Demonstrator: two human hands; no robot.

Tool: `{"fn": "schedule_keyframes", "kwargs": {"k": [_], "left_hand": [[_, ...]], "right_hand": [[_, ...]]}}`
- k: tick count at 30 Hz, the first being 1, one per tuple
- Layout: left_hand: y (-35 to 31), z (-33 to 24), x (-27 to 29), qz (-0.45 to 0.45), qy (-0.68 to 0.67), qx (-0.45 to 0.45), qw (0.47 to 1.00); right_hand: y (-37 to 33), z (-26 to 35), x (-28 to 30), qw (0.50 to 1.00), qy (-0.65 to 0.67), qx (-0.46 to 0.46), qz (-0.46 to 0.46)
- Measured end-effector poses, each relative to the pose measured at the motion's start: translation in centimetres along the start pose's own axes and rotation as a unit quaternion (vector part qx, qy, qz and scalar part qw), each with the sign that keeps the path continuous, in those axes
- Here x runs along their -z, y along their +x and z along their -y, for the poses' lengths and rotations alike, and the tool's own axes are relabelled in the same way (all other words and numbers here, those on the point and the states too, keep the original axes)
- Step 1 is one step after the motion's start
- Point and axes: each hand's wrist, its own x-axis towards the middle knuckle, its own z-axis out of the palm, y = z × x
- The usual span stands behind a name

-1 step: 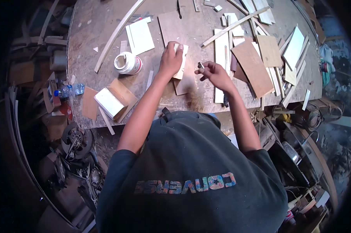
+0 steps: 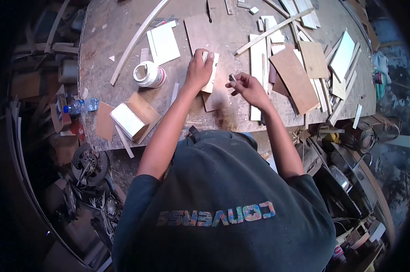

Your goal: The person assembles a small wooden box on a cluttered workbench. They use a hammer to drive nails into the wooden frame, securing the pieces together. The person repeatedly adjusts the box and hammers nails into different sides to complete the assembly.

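My left hand (image 2: 199,71) is closed round a pale wooden block (image 2: 212,78), its thumb along the top. The block rests over a flat brown board (image 2: 199,32) on the workbench. To the right, my right hand (image 2: 251,89) hovers above the bench with its fingertips pinched on a small dark-tipped piece (image 2: 232,78), too small to name. The held piece is apart from the block. An open white tub (image 2: 158,77) stands left of my left hand.
White and brown panels (image 2: 294,79) and wood strips (image 2: 282,31) clutter the right of the workbench (image 2: 100,50). A small box-like wooden piece (image 2: 127,121) and a plastic bottle (image 2: 83,105) lie near left. A white panel (image 2: 164,43) lies behind the tub.
My right hand's fingertips and the small piece have shifted slightly. My left hand and the block look unmoved.
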Motion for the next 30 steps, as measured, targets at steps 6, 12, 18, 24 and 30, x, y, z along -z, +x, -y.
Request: {"fn": "schedule_keyframes", "kwargs": {"k": [6, 12, 18, 24, 30], "left_hand": [[0.0, 0.2, -0.2, -0.008, -0.004, -0.014, 1.0], [0.0, 0.4, -0.4, -0.016, 0.01, -0.019, 1.0], [-0.2, 0.2, -0.2, -0.024, 0.006, -0.021, 0.999], [-0.3, 0.0, -0.2, -0.026, 0.012, -0.012, 1.0], [0.0, 0.5, -0.3, -0.008, 0.022, -0.038, 0.999]], "right_hand": [[-1.8, -0.1, -4.7, 0.962, -0.208, 0.12, -0.133], [-2.1, -1.2, -6.3, 0.947, -0.211, 0.16, -0.181], [-1.8, -1.7, -6.5, 0.928, -0.243, 0.181, -0.217], [-1.7, -1.7, -6.8, 0.927, -0.251, 0.193, -0.201], [-1.4, 0.0, -6.0, 0.903, -0.312, 0.243, -0.167]]}}
